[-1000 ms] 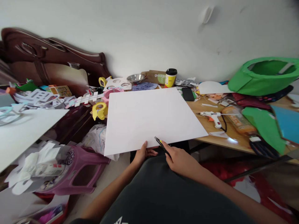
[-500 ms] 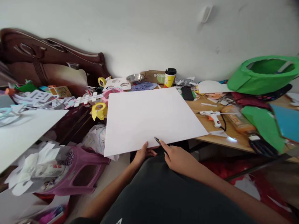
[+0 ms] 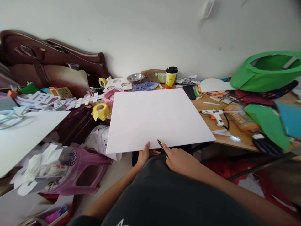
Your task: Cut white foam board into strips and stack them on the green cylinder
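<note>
A large blank white board [image 3: 156, 117] lies on the wooden table, its near edge reaching over the front toward my body. My left hand [image 3: 144, 157] grips that near edge, thumb on top and fingers underneath. In my right hand [image 3: 176, 158] is a slim black utility knife [image 3: 160, 143] with a yellow part, the index finger stretched along it. Its tip points forward over the board near the edge; whether it touches the surface I cannot tell. Most of the knife's handle is hidden by the hand.
Right of the board lie a white glue gun [image 3: 215, 116], a bottle [image 3: 242, 119] and green pieces [image 3: 266, 122]. Behind it stand a paper cup [image 3: 171, 78] and a metal bowl [image 3: 135, 77]. Yellow tape [image 3: 100, 111] sits left, above a purple stool [image 3: 94, 169].
The board has shifted a little to the right, its far right corner now overlapping the black phone-like object. Both hands keep nearly the same place and hold.
</note>
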